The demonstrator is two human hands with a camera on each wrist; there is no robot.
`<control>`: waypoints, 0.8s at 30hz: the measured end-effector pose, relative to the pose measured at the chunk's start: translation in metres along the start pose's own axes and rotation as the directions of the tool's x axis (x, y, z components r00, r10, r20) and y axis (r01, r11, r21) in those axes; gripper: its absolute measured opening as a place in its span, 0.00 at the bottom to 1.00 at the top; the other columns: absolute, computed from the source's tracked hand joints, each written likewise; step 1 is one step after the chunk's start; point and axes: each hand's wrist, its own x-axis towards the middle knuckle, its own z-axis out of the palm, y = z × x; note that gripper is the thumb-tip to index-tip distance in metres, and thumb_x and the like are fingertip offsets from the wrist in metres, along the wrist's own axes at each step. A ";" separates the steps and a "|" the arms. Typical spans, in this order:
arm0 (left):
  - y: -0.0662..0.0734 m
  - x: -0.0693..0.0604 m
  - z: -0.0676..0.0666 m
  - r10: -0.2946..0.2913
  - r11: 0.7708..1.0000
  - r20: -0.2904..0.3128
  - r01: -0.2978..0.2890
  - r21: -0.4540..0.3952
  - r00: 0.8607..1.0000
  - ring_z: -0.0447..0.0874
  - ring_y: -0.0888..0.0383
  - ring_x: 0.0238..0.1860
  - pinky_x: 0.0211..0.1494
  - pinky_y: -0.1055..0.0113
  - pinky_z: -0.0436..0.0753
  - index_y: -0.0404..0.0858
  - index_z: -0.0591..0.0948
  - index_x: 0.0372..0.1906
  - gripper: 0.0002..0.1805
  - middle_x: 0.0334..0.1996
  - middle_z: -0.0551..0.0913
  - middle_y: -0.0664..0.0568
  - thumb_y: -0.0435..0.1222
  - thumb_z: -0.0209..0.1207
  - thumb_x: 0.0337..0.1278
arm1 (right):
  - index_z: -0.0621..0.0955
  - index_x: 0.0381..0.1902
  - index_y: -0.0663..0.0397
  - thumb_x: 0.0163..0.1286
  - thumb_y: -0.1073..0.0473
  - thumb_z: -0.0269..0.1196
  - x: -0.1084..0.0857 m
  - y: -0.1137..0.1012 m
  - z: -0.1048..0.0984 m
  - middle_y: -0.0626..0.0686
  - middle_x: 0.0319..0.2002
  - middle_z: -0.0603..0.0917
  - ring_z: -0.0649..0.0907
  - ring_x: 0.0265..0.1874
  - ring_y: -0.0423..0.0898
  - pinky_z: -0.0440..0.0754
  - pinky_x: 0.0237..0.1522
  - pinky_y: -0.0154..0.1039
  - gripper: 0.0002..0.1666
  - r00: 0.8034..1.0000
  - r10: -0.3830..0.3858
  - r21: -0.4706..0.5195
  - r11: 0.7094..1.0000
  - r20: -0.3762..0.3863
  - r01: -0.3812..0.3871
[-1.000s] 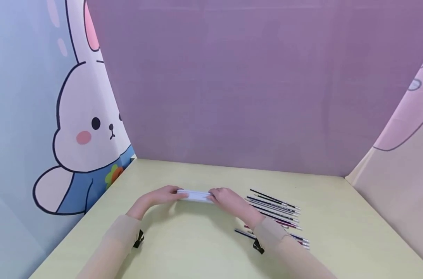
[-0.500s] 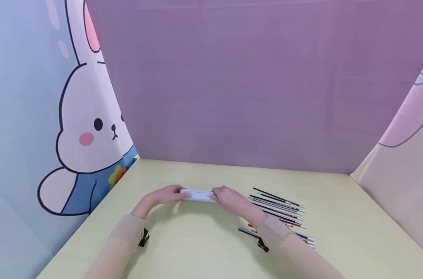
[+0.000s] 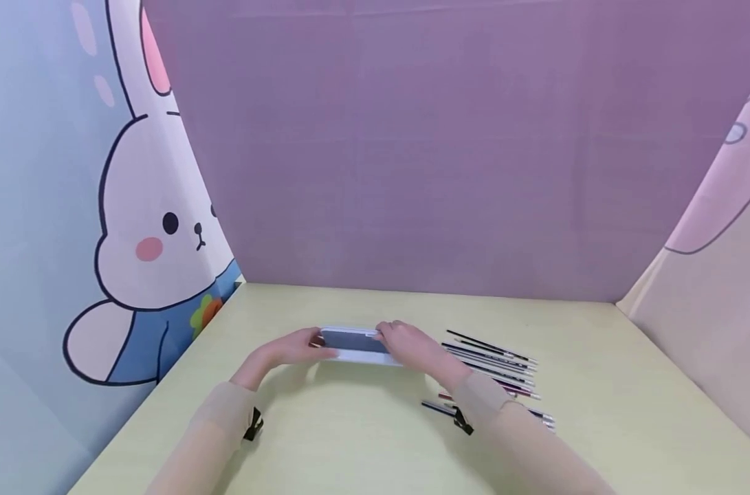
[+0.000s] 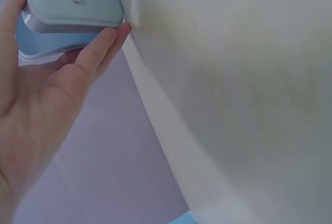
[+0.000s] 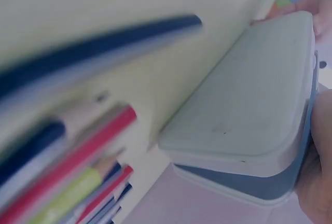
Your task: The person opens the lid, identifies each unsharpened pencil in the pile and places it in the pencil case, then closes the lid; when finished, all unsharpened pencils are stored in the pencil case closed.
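A pale, whitish-blue pencil case point(image 3: 357, 357) stands on its long side in the head view, its lid partly raised and a grey-blue inside showing. At its left end my left hand point(image 3: 291, 346) grips it between thumb and fingers. The right hand point(image 3: 412, 346) holds the other end, with its fingers at the lid's edge. In the left wrist view the rounded case point(image 4: 75, 1) lies between thumb and fingertips. The right wrist view shows a wedge-shaped gap along the case point(image 5: 238, 105), between its two halves. What lies deeper inside is hidden.
Several pencils point(image 3: 491, 346) lie in a loose row right of the case, partly under the right forearm. Dark, red point(image 5: 78, 156) and yellow-green point(image 5: 70, 195) ones show close up. A purple cloth point(image 3: 412, 151) rises behind the pale yellow table point(image 3: 350, 440).
The pencil case was closed in both earlier frames; its lid has now come up, baring the grey-blue inside. Both hands stay at the ends, and the pencils lie as before.
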 end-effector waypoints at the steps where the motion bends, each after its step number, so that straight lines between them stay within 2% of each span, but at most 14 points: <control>1: 0.000 0.000 0.001 -0.005 1.000 0.000 0.005 -0.012 1.000 0.76 0.54 0.50 0.55 0.56 0.77 0.34 0.73 0.53 0.35 0.50 0.78 0.47 0.58 0.60 0.51 | 0.77 0.45 0.63 0.74 0.56 0.49 0.002 0.003 -0.001 0.53 0.35 0.83 0.83 0.36 0.45 0.82 0.39 0.37 0.16 1.000 0.016 0.026 1.000 0.005 -0.016; 7: 0.003 -0.003 0.002 -0.027 0.995 0.020 0.028 -0.091 0.999 0.74 0.52 0.54 0.58 0.54 0.75 0.34 0.66 0.60 0.41 0.54 0.75 0.45 0.56 0.64 0.48 | 0.80 0.45 0.60 0.72 0.55 0.52 0.009 0.014 -0.004 0.52 0.37 0.85 0.84 0.37 0.45 0.82 0.42 0.37 0.15 0.999 0.048 0.193 0.980 -0.018 -0.044; 11: 0.005 -0.006 0.004 -0.046 0.992 0.052 0.052 -0.118 0.998 0.71 0.50 0.57 0.61 0.53 0.73 0.33 0.60 0.65 0.47 0.57 0.72 0.43 0.55 0.67 0.45 | 0.81 0.41 0.57 0.70 0.55 0.55 0.010 0.020 -0.004 0.51 0.35 0.85 0.84 0.35 0.44 0.82 0.39 0.35 0.13 0.993 0.061 0.229 0.973 -0.102 -0.037; 16: 0.005 -0.007 0.007 -0.061 0.992 0.082 0.069 -0.105 0.995 0.67 0.47 0.62 0.64 0.52 0.70 0.33 0.50 0.71 0.58 0.60 0.68 0.42 0.53 0.70 0.41 | 0.79 0.37 0.55 0.67 0.56 0.60 0.009 0.029 -0.005 0.49 0.34 0.81 0.81 0.33 0.41 0.81 0.36 0.33 0.08 0.968 0.142 0.306 0.949 -0.206 -0.074; 18: 0.004 -0.007 0.008 -0.054 0.992 0.099 0.065 -0.107 0.994 0.66 0.46 0.63 0.65 0.52 0.69 0.35 0.44 0.73 0.62 0.61 0.67 0.42 0.52 0.70 0.41 | 0.79 0.37 0.55 0.66 0.57 0.61 0.007 0.033 -0.005 0.49 0.35 0.79 0.80 0.34 0.41 0.81 0.37 0.34 0.07 0.957 0.159 0.306 0.949 -0.244 -0.080; 21: 0.002 -0.007 0.008 -0.042 0.992 0.121 0.056 -0.114 0.992 0.65 0.45 0.65 0.66 0.51 0.67 0.36 0.38 0.74 0.64 0.62 0.65 0.42 0.50 0.70 0.43 | 0.82 0.38 0.56 0.66 0.60 0.61 0.004 0.039 -0.006 0.50 0.37 0.80 0.81 0.34 0.43 0.81 0.37 0.36 0.06 0.943 0.146 0.258 0.964 -0.300 -0.068; 24: 0.000 -0.008 0.006 -0.026 0.993 0.133 0.040 -0.108 0.991 0.64 0.44 0.66 0.67 0.50 0.66 0.34 0.36 0.73 0.63 0.64 0.64 0.42 0.47 0.70 0.45 | 0.83 0.42 0.58 0.66 0.62 0.60 0.000 0.044 -0.008 0.52 0.38 0.81 0.81 0.34 0.44 0.81 0.35 0.38 0.09 0.940 0.140 0.225 0.972 -0.312 -0.071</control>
